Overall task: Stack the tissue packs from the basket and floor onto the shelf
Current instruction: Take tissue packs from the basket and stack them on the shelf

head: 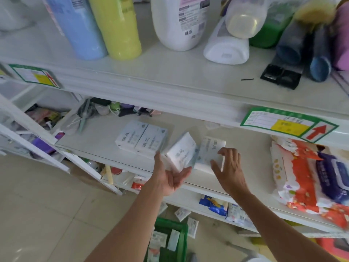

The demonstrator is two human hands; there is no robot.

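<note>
Two white tissue packs (142,137) lie side by side on the middle shelf (98,140). A third pack (181,151) is tilted just right of them, resting on the palm and fingers of my left hand (170,176), thumb at its left side. A fourth pack (209,150) lies flat on the shelf; my right hand (229,171) hovers over its near end with fingers spread, fingertips touching or almost touching it. The green basket (181,241) stands on the floor below with several packs inside. More packs (192,226) lie on the floor beside it.
The upper shelf (170,72) carries tall bottles (117,25) and rolls. Orange and purple wipe packages (306,178) fill the right of the middle shelf. Small clutter (113,108) sits at its back. A white rack (37,140) stands at left. Lower shelves hold packets.
</note>
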